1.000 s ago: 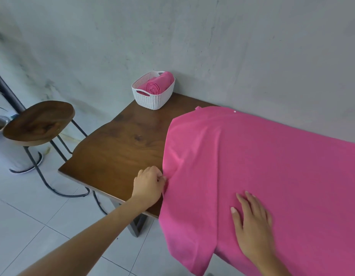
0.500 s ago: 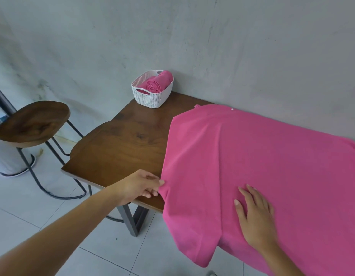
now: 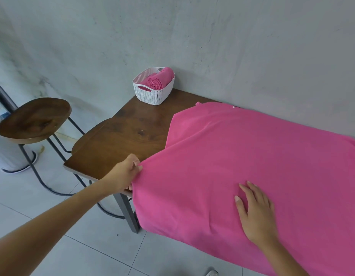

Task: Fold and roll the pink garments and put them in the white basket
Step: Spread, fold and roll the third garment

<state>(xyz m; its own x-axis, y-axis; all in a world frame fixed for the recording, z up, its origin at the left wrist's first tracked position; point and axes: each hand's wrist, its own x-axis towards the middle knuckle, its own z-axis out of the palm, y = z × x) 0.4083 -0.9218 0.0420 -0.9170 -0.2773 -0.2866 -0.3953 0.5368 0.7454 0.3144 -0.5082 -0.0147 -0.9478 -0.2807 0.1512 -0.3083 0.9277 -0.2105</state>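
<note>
The pink garment (image 3: 242, 166) is spread over the table (image 3: 120, 140), filling the frame's right, long axis running right. Its left edge is pinched by the left hand (image 3: 124, 174), the nearer one; the right hand (image 3: 254, 212) is pressed flat on it

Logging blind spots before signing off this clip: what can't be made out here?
Head view only:
table under the pink garment: hidden by the cloth.
pink garment, right end: cut off by the frame edge.
left hand: lower fingers partly behind the garment edge it pinches.
white basket: bottom hidden by its wall and the rolled garment.
</note>
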